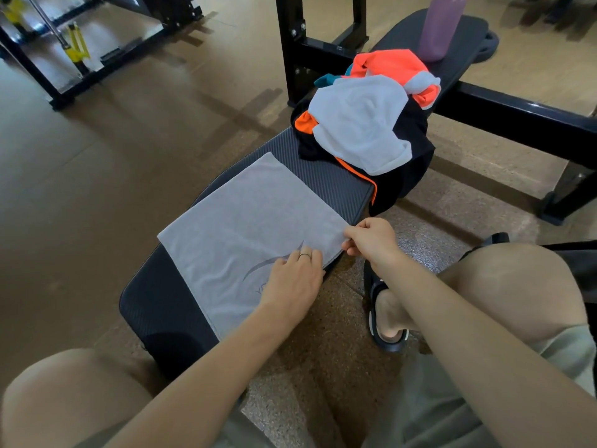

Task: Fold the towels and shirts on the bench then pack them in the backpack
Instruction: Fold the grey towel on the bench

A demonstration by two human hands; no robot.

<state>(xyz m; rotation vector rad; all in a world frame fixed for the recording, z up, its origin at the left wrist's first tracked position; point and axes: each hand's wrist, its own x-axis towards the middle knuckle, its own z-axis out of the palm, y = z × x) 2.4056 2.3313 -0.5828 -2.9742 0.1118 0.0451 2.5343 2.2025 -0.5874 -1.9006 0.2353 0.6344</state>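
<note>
A grey towel (245,218) with a dark swoosh logo lies flat across the black bench (161,315). My left hand (292,282) rests flat on the towel's near right part, fingers straight, a ring on one finger. My right hand (371,239) pinches the towel's right corner at the bench edge. Farther along the bench sits a loose pile of clothes (361,124): a white piece on top, black and orange pieces under it, a bit of teal behind. No backpack is in view.
A purple bottle (441,27) stands on the bench's far end. A black rack frame (323,43) rises behind the pile, its rail running right. More gym equipment (74,50) stands at the far left. My knees and a sandalled foot (387,318) are near the bench.
</note>
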